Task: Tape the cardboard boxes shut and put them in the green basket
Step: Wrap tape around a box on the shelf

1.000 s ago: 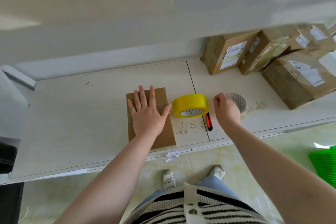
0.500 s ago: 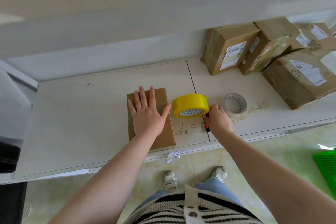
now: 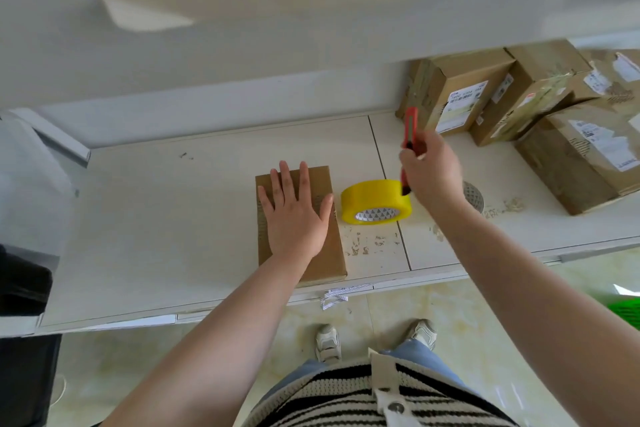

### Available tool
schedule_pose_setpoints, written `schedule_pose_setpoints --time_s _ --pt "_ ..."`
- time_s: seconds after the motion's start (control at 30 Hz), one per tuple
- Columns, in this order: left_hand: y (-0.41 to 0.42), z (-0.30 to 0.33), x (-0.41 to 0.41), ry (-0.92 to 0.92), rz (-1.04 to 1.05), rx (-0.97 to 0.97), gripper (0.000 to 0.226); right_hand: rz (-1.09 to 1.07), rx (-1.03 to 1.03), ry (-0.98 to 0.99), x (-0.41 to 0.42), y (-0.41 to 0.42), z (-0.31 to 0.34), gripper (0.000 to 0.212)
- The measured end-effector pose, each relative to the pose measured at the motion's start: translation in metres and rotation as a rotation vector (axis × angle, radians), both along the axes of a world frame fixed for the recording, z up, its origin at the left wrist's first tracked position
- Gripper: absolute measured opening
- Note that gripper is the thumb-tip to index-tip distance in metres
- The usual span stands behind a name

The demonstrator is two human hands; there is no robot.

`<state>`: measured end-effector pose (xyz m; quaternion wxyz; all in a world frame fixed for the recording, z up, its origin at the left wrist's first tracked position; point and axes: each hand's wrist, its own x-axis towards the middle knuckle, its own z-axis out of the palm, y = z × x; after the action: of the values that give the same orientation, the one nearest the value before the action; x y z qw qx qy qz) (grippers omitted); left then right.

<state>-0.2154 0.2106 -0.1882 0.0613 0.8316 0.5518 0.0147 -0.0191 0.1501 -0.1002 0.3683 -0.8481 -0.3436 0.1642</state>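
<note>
I see the flat cardboard box (image 3: 300, 222) lying near the table's (image 3: 156, 218) front edge, my left hand (image 3: 296, 215) pressed flat on it with fingers spread. Just right sits the yellow tape roll (image 3: 375, 201). Above it, my right hand (image 3: 431, 173) grips a red utility knife (image 3: 410, 130) upright. The stacked boxes (image 3: 519, 100) sit far right; a sliver of the green basket (image 3: 625, 310) shows on the floor.
</note>
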Motion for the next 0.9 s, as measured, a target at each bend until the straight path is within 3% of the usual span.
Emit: schedule_pose_setpoints --time_s 0.1,0.2,0.27,0.33,0.67,0.9 --pt "0.001 0.001 0.0 0.001 0.004 -0.019 0.074 0.246 -0.13 0.249 -0.035 0.016 0.004 0.014" --pt "0.0 0.001 -0.001 -0.013 0.001 -0.019 0.074 0.424 -0.359 0.156 -0.049 0.011 -0.009 0.034" --pt "0.001 0.001 -0.001 -0.018 -0.004 -0.014 0.074 0.444 -0.417 0.041 -0.043 0.005 -0.013 0.043" --pt "0.001 0.001 -0.002 -0.023 -0.007 -0.014 0.075 0.482 -0.46 0.052 -0.037 0.003 -0.012 0.045" --pt "0.001 0.001 -0.003 -0.035 -0.007 -0.019 0.075 0.574 -0.657 0.093 -0.03 0.01 0.001 0.027" --pt "0.001 0.002 -0.002 -0.033 -0.008 -0.026 0.075 0.472 -0.592 0.058 -0.037 0.013 -0.011 0.04"
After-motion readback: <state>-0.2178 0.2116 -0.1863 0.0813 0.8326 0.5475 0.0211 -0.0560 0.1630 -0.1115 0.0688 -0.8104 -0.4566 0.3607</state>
